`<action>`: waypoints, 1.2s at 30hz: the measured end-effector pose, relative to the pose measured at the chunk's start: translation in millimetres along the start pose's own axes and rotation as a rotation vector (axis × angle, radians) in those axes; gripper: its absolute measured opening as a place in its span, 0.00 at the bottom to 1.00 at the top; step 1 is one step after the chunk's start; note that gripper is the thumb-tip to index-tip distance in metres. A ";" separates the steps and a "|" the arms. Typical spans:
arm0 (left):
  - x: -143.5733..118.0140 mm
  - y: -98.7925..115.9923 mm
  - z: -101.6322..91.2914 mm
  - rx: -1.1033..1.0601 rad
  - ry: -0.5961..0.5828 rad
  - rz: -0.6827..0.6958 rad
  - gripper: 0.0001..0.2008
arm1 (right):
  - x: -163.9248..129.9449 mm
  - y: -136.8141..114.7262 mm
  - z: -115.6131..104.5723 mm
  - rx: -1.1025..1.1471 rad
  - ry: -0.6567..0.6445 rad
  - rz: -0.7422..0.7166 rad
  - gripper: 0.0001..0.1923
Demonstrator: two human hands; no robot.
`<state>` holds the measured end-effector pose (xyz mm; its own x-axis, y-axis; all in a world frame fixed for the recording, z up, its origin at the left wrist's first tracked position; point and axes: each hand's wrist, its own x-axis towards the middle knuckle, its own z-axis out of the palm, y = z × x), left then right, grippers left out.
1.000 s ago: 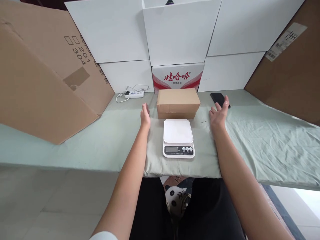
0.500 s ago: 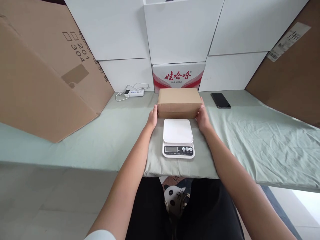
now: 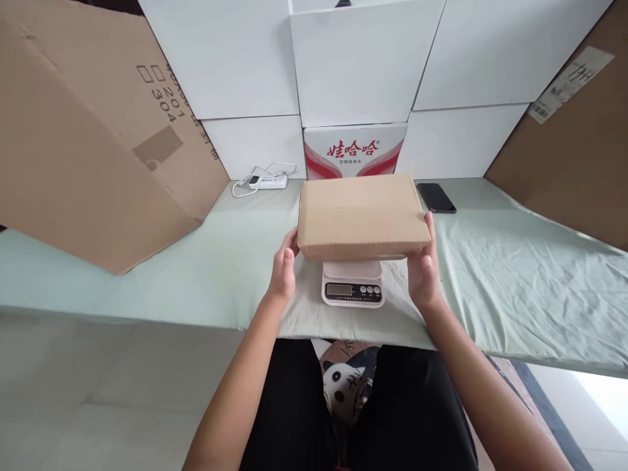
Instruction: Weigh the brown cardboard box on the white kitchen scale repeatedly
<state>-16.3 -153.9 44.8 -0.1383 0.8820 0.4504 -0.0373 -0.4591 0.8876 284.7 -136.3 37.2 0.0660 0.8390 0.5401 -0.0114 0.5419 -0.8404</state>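
Note:
Between my two hands is a brown cardboard box [image 3: 362, 212], closed and raised above the table, tilted slightly. My left hand [image 3: 284, 265] grips its left end, with the thumb showing and the fingers partly hidden behind the box. At the right end my right hand [image 3: 424, 268] holds the box, fingers along its side. Below the box stands a white digital kitchen scale [image 3: 353, 292]; its front panel with display and buttons shows, while the box hides most of the weighing plate. I cannot tell whether the box touches the plate.
A black smartphone [image 3: 436, 198] lies at the back right. A white power strip [image 3: 267, 182] with its cable is at the back left. White boxes and a red-and-white carton [image 3: 354, 152] line the back. Large cardboard panels [image 3: 98, 144] flank the green cloth [image 3: 206, 281].
The cardboard box has been lifted from behind the scale and brought toward me, over the weighing plate. Both hands moved nearer and farther apart with it.

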 end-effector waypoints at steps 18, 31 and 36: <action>-22.0 -12.5 -2.8 0.021 -0.079 -0.014 0.43 | -24.6 7.6 5.4 0.162 0.062 0.110 0.40; -17.7 -20.6 -3.8 0.061 -0.048 -0.011 0.44 | -16.4 4.4 7.9 0.191 0.173 0.132 0.44; -15.0 -16.5 -2.4 0.085 -0.074 0.028 0.44 | -15.9 5.1 7.0 0.160 0.155 0.141 0.44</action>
<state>-16.0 -159.8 23.1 -0.0645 0.8761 0.4779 0.0497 -0.4754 0.8783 276.5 -146.5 24.6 0.2045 0.8961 0.3939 -0.1883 0.4309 -0.8825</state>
